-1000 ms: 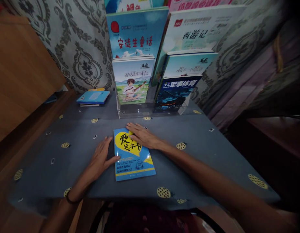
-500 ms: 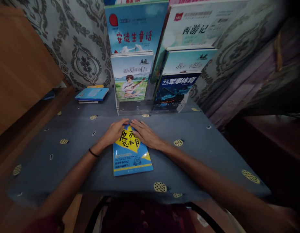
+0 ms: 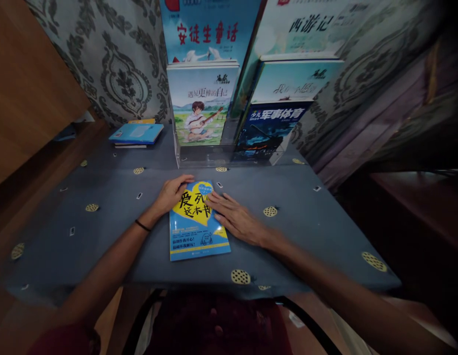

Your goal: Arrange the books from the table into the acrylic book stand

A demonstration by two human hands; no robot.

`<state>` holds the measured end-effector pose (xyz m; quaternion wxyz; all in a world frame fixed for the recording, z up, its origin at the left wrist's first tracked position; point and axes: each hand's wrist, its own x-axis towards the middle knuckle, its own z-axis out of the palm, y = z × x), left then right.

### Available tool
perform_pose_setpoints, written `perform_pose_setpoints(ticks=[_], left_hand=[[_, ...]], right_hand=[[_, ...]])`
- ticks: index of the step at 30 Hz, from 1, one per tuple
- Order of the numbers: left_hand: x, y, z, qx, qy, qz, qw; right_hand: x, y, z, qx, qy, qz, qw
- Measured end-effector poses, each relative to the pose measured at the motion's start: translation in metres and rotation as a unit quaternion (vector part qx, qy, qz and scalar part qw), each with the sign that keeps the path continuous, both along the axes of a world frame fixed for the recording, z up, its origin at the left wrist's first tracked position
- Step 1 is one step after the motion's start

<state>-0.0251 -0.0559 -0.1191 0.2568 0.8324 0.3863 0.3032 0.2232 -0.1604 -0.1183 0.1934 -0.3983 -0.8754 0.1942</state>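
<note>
A blue book (image 3: 190,236) with a yellow heart and black lettering on its cover lies closed on the table, face up. My left hand (image 3: 173,194) rests at its upper left edge, with the fingers stretched toward the top corner. My right hand (image 3: 237,217) lies rather flat across the book's right edge, its fingers spread and the fingertips on the cover. Neither hand grips the book; both touch it from above or at the side.
Behind the book stands a clear acrylic rack (image 3: 203,159) with several upright books, among them a guitar-player cover (image 3: 201,111) and a dark blue book (image 3: 268,130). A small stack of books (image 3: 137,133) lies at the back left. A patterned cloth (image 3: 114,207) covers the table.
My right hand has slid down along the book's right edge, baring the top of the heart. My left hand stays at the upper left. The whole view has tilted slightly downward.
</note>
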Motion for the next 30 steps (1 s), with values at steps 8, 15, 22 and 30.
perform_pose_setpoints(ticks=[8,15,22,30], left_hand=[[-0.001,0.0,-0.001,0.006,-0.004,-0.004,1.0],[-0.001,0.001,-0.004,-0.001,-0.006,0.0,1.0],[-0.003,0.002,-0.001,-0.03,-0.013,-0.007,0.999],[-0.004,0.0,0.006,-0.062,-0.044,-0.012,0.997]], right_hand=[[0.004,-0.042,0.008,-0.015,0.004,0.027,1.0],[0.007,-0.083,0.014,-0.01,-0.016,0.053,0.998],[0.008,-0.09,0.023,-0.023,-0.017,0.057,0.998],[-0.008,-0.04,0.025,-0.017,-0.065,0.08,0.995]])
